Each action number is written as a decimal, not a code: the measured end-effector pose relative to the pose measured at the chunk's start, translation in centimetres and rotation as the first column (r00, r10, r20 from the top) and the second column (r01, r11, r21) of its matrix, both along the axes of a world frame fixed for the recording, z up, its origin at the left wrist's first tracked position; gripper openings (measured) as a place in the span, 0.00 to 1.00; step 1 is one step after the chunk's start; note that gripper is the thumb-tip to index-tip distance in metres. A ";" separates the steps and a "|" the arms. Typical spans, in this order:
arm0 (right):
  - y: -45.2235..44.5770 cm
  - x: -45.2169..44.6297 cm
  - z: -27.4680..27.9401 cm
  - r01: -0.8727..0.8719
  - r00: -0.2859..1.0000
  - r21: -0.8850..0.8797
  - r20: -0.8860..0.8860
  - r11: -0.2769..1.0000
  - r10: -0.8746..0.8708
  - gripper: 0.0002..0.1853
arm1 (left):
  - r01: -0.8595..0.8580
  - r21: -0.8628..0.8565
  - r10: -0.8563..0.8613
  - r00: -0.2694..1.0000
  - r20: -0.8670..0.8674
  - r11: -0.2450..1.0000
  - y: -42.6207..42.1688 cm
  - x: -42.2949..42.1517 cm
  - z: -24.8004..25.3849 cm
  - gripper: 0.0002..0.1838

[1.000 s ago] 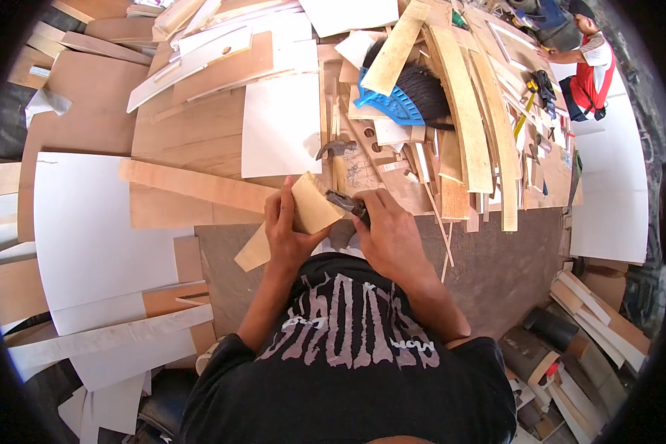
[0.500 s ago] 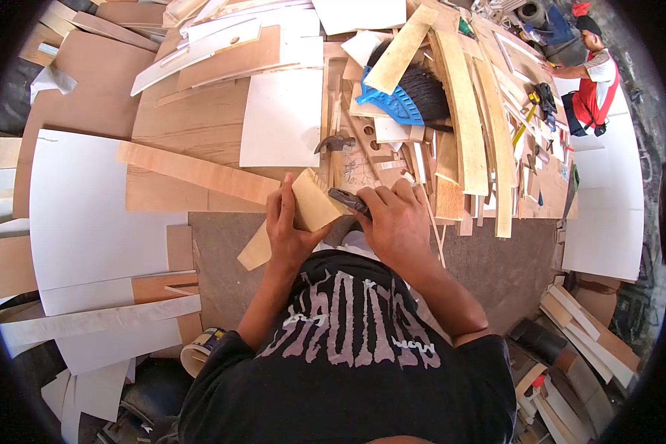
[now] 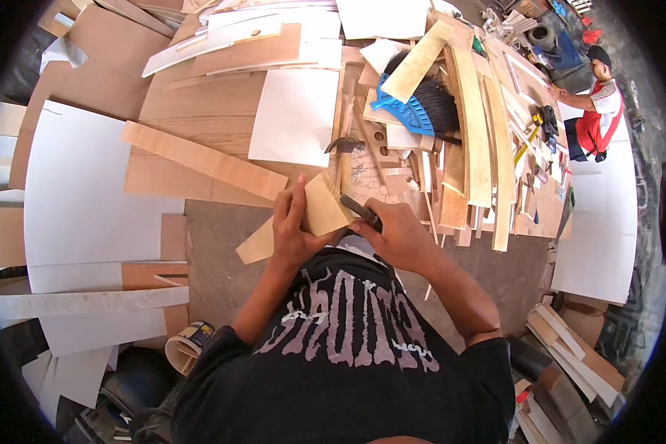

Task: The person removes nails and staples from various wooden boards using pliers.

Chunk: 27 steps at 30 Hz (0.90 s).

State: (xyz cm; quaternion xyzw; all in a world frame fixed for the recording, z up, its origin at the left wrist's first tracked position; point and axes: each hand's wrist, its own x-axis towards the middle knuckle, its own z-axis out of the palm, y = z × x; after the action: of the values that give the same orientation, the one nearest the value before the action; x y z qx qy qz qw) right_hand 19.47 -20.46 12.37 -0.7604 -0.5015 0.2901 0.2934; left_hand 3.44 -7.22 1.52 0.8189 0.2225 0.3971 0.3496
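The pale wooden piece [image 3: 328, 206] was at the near edge of the bench [image 3: 207, 111], gripped in the parted fingers [image 3: 297, 198] of the left hand [image 3: 294, 235]; the right hand [image 3: 401, 237] was closed around a dark tool [image 3: 364, 212]. The wood seemed light and stiff, best held by its long edges.

The left grip [image 3: 293, 231] holds a pale board [image 3: 327, 207] (tilted), the right grip [image 3: 399, 233] a dark tool [image 3: 360, 210] beside it.

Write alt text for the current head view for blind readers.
A person holds pale wood in the left grip and a dark tool at its edge in the right grip. A hammer and boards lie on a table; another person stands far right.
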 end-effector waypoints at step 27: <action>-0.5 2.0 -8.6 -0.312 -0.403 0.059 -0.912 0.948 -0.076 0.21 | 0.215 -0.066 -0.219 0.974 -0.057 0.974 2.5 0.6 -1.7 0.61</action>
State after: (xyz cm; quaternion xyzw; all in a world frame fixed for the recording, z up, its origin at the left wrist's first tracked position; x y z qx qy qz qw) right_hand 21.51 -20.96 3.81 -0.1437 -0.0742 0.8772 0.4520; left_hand 4.05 -4.76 -0.14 0.8398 0.1547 0.3233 0.4078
